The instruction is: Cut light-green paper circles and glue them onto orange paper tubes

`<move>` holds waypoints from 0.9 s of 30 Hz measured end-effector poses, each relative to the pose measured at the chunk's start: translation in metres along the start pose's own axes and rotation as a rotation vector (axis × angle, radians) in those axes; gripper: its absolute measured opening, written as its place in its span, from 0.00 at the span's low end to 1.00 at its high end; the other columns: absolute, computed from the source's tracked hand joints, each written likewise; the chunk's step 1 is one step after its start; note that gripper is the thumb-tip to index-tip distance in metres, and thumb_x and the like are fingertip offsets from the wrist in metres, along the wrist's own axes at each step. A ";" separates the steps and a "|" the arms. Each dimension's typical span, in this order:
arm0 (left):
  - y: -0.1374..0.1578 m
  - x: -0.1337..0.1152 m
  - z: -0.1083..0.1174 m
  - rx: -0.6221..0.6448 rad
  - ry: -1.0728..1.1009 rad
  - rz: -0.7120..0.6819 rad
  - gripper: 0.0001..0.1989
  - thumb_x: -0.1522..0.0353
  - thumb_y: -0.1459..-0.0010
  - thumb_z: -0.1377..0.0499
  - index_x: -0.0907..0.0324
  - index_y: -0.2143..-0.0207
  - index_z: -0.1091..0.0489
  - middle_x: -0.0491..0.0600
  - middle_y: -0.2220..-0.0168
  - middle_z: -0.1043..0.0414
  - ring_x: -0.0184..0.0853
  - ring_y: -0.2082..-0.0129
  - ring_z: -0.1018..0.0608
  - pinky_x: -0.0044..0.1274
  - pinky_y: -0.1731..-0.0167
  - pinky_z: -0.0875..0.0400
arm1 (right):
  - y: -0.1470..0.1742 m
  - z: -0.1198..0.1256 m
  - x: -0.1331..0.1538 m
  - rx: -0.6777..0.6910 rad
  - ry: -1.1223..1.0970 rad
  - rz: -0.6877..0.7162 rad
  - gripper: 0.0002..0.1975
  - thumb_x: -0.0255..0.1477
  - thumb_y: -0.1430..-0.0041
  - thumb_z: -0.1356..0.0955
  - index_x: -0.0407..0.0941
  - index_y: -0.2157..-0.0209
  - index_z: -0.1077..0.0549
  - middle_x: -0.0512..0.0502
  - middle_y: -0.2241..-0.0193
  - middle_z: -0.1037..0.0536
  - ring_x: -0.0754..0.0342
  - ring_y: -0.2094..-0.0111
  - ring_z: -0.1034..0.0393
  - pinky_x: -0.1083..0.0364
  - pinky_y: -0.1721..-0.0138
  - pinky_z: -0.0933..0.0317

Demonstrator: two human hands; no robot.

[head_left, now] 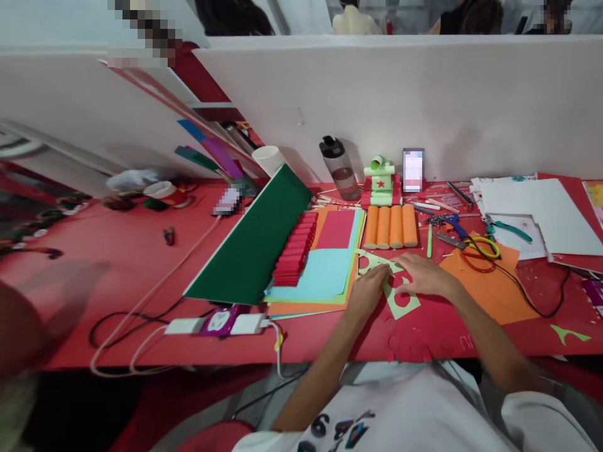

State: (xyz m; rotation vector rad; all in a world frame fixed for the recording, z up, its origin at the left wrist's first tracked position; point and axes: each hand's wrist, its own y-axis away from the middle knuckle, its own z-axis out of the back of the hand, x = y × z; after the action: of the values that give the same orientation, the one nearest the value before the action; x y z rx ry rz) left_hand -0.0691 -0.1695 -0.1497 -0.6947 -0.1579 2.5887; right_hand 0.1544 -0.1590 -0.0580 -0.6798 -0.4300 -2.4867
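Plenty crowds the pale green sheet [391, 296]

It lies on the red table [155, 267] right in front of me, slanting, with round holes cut in it. My left hand [372, 281] has its fingers on it; whether they pinch the paper I cannot tell. My right hand [421, 274] is spread over the other side, thumb apart from fingers, close to the left, and both hide part of the paper. Just beyond, four orange rolls [390, 227] stand between me and a starred model [381, 183], with a bottle [346, 174] and a phone [413, 171] either side of it. To the left, a paper stack [325, 276] bears red strips [294, 254], and a green board [245, 251] walls off that side. Near the table's edge lies a power strip [219, 321]. To the right, scissors [452, 241] lie by an orange sheet [492, 292], crossed by a black cable [513, 278]; pliers [513, 230] lie farther back
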 end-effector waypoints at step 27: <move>-0.003 -0.026 0.003 -0.016 0.089 -0.061 0.18 0.75 0.28 0.50 0.58 0.41 0.29 0.60 0.36 0.29 0.46 0.32 0.30 0.43 0.34 0.31 | -0.010 -0.014 -0.024 -0.148 0.171 -0.063 0.09 0.31 0.24 0.35 0.45 0.51 0.24 0.38 0.49 0.20 0.46 0.45 0.27 0.52 0.51 0.38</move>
State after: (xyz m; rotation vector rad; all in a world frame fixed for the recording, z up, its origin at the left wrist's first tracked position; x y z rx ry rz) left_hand -0.0490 -0.1788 -0.1348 -0.7975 -0.1692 2.4959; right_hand 0.1611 -0.1470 -0.0838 -0.5108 -0.2079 -2.6303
